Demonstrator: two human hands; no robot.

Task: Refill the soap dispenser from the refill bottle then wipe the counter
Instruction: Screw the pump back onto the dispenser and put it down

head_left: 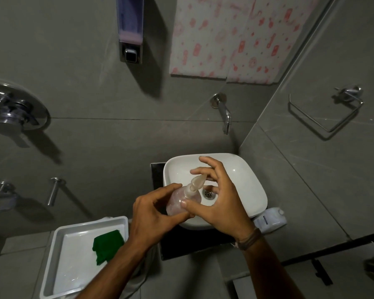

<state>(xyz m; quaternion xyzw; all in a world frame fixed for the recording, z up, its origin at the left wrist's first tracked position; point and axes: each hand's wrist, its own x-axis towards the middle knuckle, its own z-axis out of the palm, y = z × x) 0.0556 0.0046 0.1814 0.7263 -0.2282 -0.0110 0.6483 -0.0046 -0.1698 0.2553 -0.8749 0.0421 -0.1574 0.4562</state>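
Around you: grey tiled walls, a white rounded ceramic basin (242,175) sitting on a dark stone bench (181,244), with a chrome wall spout (224,117) above it. A metal drain (208,194) shows in the basin bowl between your fingers. A wall-mounted clear soap box with purple liquid and a chrome push button (130,29) hangs high on the back wall, next to a white curtain with a pink print (231,37). A chrome mixer dial (13,106) and two more chrome taps sit on the left wall; a chrome wire ring holder (326,111) is on the right wall. Lower left, a white rectangular plastic tray (58,244) holds a folded green cloth (107,246); your left forearm crosses the tray's right edge. A white plastic refill jug (272,219) lies right of the basin, partly hidden behind your right wrist.

The clear round plastic soap dispenser bottle with a translucent pump top (181,199) is held over the front-left part of the basin, tilted, nozzle pointing away from you. It looks pinkish inside; fill level not readable. Your left hand (153,214) is closed around the bottle body from the left. Your right hand (220,201) grips at the pump collar, thumb pressed on the bottle shoulder, other fingers spread loosely over the pump head. A brown band is on your right wrist.
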